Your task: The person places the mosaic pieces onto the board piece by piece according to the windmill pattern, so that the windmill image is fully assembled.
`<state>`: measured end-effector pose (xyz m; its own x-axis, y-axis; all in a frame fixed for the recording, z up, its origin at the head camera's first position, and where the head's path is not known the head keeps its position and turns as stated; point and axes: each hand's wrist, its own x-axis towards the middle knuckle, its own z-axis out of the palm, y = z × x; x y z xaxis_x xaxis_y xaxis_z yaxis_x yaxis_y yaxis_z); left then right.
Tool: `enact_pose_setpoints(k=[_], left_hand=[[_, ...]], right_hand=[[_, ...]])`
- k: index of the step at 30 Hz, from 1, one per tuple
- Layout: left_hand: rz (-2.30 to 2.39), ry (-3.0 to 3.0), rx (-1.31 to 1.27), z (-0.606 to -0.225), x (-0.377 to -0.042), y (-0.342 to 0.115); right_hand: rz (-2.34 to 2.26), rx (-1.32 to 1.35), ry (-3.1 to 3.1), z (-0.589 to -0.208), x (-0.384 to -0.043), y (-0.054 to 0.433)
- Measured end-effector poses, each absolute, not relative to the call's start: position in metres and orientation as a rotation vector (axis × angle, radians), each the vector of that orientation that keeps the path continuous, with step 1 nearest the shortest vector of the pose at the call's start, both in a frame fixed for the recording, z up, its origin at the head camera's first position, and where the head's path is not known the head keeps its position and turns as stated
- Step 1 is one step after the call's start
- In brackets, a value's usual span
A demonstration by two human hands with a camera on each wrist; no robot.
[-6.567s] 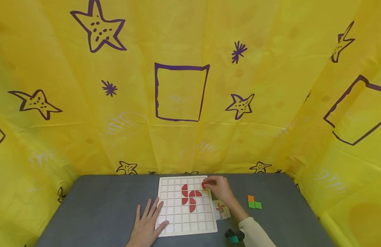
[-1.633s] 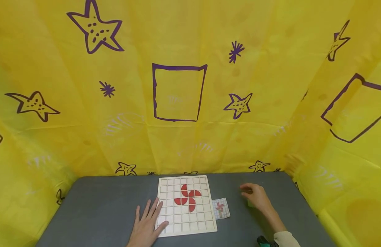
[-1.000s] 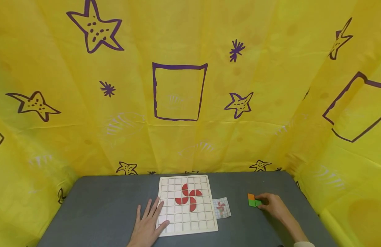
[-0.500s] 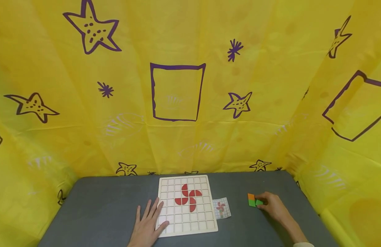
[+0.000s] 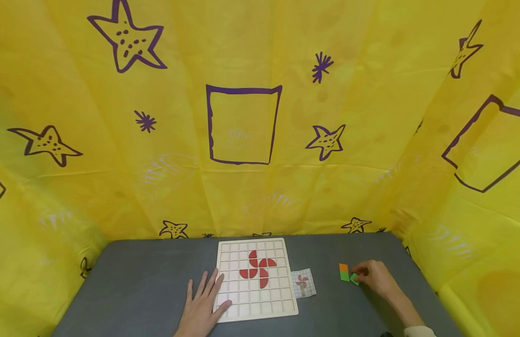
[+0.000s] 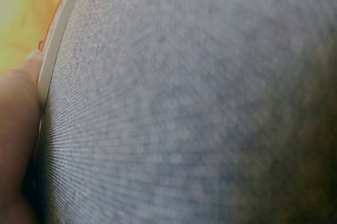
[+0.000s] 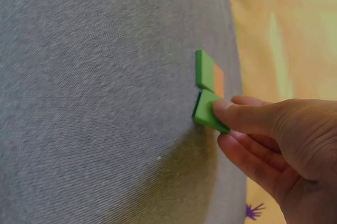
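A white grid board (image 5: 243, 310) lies on the dark table, with several red quarter-circle tiles (image 5: 263, 282) set in a pinwheel on it. My left hand (image 5: 201, 306) rests with spread, straight fingers on the board's left edge. Over to the right, my right hand (image 5: 375, 276) pinches a green square tile (image 7: 209, 109) between thumb and fingers; the tile is tilted off the table. Beside it lie another green tile (image 7: 204, 71) and an orange tile (image 7: 218, 80), touching each other. The left wrist view shows mostly table cloth and a thumb (image 6: 18, 113) against the board's edge.
A small printed card (image 5: 303, 283) with a pinwheel picture lies against the board's right side. The grey table (image 5: 138, 281) is backed by a yellow curtain (image 5: 243, 201) with purple drawings.
My right hand has gone from the board to the tiles at the right and lifted one green tile. A red tile now sits left of the pinwheel's centre. The left hand stays put.
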<state>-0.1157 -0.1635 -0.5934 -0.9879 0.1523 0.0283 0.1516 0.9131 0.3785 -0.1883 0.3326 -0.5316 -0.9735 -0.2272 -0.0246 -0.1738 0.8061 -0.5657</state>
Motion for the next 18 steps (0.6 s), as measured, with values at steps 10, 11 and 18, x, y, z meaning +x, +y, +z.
enact_pose_setpoints(k=[10, 11, 18], left_hand=[[0.618, 3.080, 0.253, -0.593, -0.115, -0.162], [0.622, 3.079, 0.252, -0.592, -0.114, -0.162], [0.625, 3.082, 0.251, -0.591, -0.114, -0.161]], right_hand=[[-0.846, -0.371, 2.915, -0.521, -0.194, 0.329], [-0.850, -0.371, 2.925, -0.520, -0.194, 0.328], [-0.959, -0.239, 2.994, -0.517, -0.193, 0.318]])
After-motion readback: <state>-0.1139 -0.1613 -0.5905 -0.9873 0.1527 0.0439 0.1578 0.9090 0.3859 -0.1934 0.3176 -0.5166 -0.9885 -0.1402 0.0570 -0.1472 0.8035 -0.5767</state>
